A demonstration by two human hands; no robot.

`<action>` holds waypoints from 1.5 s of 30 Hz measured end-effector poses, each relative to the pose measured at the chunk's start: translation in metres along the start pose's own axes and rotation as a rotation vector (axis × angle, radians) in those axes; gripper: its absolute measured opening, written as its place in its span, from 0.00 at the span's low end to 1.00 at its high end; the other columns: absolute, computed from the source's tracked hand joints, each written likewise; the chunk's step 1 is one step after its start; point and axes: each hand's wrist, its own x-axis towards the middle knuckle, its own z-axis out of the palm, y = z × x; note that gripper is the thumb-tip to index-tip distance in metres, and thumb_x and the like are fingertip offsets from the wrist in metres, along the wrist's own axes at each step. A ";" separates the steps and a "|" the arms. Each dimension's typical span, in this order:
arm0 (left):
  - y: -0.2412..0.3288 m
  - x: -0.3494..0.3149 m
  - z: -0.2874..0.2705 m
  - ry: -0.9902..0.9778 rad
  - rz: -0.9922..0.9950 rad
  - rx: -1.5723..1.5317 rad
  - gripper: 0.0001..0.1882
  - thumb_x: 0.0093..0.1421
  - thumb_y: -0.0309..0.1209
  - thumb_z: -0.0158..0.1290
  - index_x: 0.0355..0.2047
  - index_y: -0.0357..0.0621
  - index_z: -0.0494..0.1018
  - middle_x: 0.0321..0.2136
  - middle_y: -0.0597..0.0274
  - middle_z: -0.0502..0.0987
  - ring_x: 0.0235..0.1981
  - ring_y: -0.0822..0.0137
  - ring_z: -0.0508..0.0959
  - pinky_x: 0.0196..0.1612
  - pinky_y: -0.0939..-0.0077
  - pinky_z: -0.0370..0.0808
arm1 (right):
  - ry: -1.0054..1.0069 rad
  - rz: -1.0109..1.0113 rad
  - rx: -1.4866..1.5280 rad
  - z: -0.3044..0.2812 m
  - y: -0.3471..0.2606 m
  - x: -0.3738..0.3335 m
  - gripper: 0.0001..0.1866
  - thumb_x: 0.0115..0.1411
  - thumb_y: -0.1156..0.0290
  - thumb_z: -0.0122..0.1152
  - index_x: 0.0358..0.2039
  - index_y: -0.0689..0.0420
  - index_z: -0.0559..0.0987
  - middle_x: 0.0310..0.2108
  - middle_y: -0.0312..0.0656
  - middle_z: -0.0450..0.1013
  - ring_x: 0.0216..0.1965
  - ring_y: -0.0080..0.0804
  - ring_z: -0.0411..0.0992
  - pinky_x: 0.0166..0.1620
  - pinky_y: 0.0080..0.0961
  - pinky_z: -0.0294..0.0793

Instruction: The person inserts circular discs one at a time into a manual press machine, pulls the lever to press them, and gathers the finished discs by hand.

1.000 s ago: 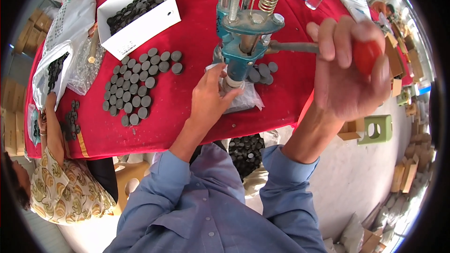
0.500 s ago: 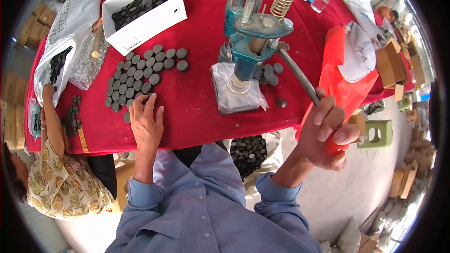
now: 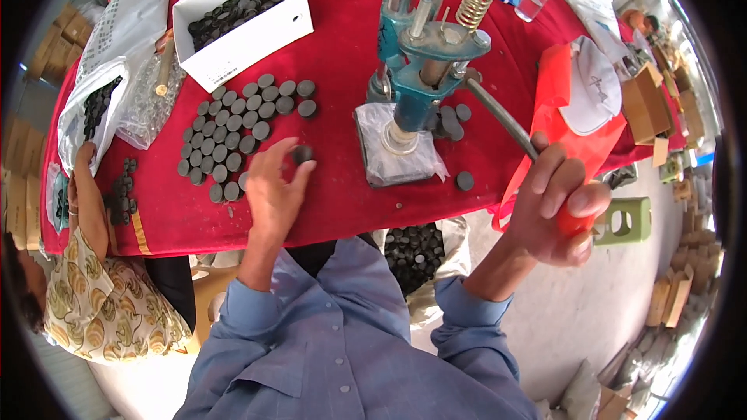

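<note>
Between the thumb and fingers of my left hand is a small round black disc, just above the red cloth. Left of that hand, many similar grey-black discs lie spread in a cluster. My right hand grips the metal lever of a teal hand press, with a red knob showing in the palm. The press's round ram stands on a plastic-wrapped pad; what lies right beneath it is hidden. More discs sit behind the pad, and a single one to its right.
A white box of black discs stands at the back left. At the left, another person's arm reaches to a white sack. A red bag with a white cap lies at the right. Below the table edge is a sack of discs.
My left hand has moved right from the edge of the cluster and now pinches a disc. My right hand has shifted slightly right and up, still on the lever.
</note>
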 end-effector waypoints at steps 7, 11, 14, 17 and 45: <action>0.064 0.025 0.066 -0.167 0.113 -0.266 0.35 0.47 0.28 0.72 0.54 0.43 0.69 0.35 0.57 0.81 0.33 0.56 0.79 0.36 0.59 0.78 | -0.047 0.036 0.073 0.008 0.013 0.093 0.22 0.66 0.52 0.54 0.46 0.59 0.76 0.23 0.37 0.65 0.29 0.34 0.66 0.49 0.43 0.69; 0.075 0.033 0.083 -0.155 0.161 -0.276 0.36 0.47 0.29 0.72 0.55 0.41 0.68 0.34 0.56 0.80 0.34 0.54 0.79 0.38 0.57 0.77 | -0.139 0.102 0.111 -0.001 0.023 0.111 0.25 0.71 0.52 0.45 0.51 0.61 0.77 0.25 0.35 0.62 0.31 0.32 0.62 0.52 0.45 0.70; 0.074 0.034 0.087 -0.186 0.130 -0.253 0.35 0.47 0.29 0.73 0.54 0.40 0.69 0.34 0.54 0.79 0.35 0.52 0.79 0.40 0.57 0.77 | -0.010 0.078 0.148 0.010 0.022 0.101 0.24 0.69 0.52 0.49 0.49 0.63 0.75 0.24 0.37 0.64 0.29 0.33 0.64 0.46 0.39 0.69; 0.075 0.032 0.084 -0.179 0.140 -0.267 0.37 0.47 0.30 0.73 0.55 0.39 0.68 0.37 0.53 0.79 0.38 0.51 0.79 0.42 0.56 0.76 | -0.071 0.007 0.140 0.007 0.015 0.082 0.24 0.68 0.50 0.51 0.49 0.60 0.75 0.24 0.37 0.65 0.29 0.34 0.65 0.50 0.41 0.68; -0.037 -0.005 0.029 0.025 -0.120 0.286 0.42 0.65 0.48 0.59 0.66 0.27 0.58 0.66 0.21 0.54 0.67 0.25 0.54 0.70 0.37 0.52 | 0.047 0.029 0.059 0.004 0.007 -0.024 0.15 0.57 0.46 0.64 0.33 0.40 0.73 0.26 0.28 0.66 0.41 0.34 0.66 0.72 0.53 0.49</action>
